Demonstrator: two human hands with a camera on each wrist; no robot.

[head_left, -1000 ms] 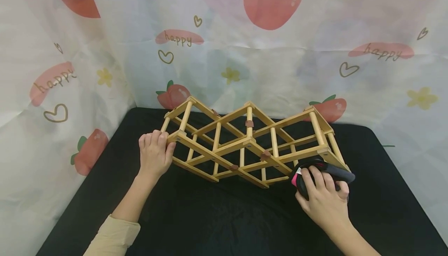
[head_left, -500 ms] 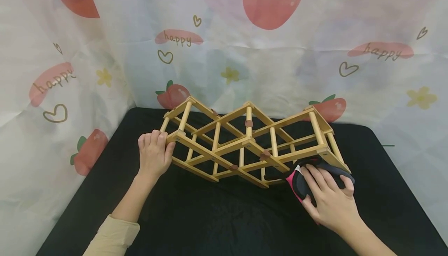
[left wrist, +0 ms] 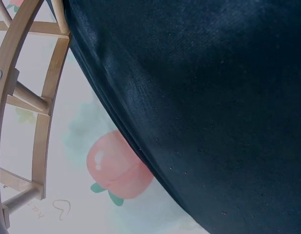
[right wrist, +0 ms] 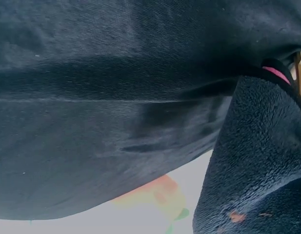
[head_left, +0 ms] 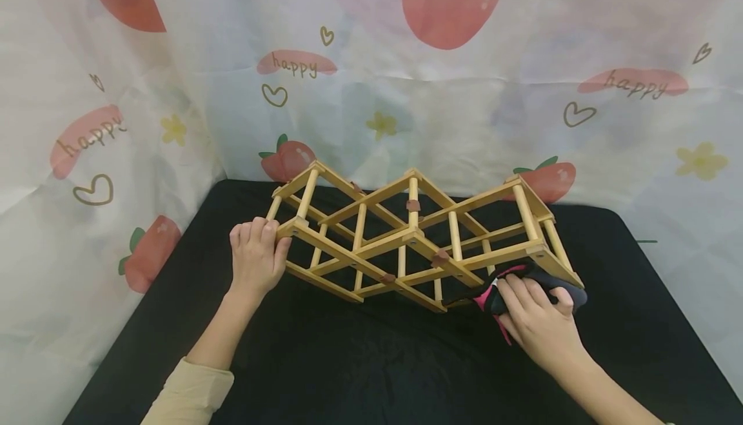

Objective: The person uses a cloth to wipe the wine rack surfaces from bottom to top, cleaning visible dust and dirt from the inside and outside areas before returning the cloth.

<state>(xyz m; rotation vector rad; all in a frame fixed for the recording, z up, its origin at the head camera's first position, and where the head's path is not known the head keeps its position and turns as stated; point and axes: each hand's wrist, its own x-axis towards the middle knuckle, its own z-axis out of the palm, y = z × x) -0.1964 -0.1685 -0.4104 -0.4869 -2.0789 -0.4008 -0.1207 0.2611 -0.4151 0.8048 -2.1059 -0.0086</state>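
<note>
A folding wooden lattice rack [head_left: 413,238], with pale slats, round dowels and brown patches at some joints, stands on the black-covered table. My left hand [head_left: 255,257] holds the rack at its near left corner. Toward the right end, my right hand [head_left: 542,325] grips a dark grey fleecy cloth [head_left: 571,291] with black and pink edging, bunched against the lowest slat. In the right wrist view the cloth [right wrist: 257,146] hangs large at the right side. Part of the rack [left wrist: 48,78] fills the left edge of the left wrist view. The thumb and cloth hide the slat's underside.
Black fabric [head_left: 371,367] covers the table, with wrinkles in front of the rack. Behind and to the left hangs a white curtain [head_left: 476,115] printed with fruit, hearts and "happy". It stands close behind the rack's back side.
My right hand has shifted along the lower right slat, and the cloth has bunched differently, its pink edge now hanging down. The left hand and rack have stayed put.
</note>
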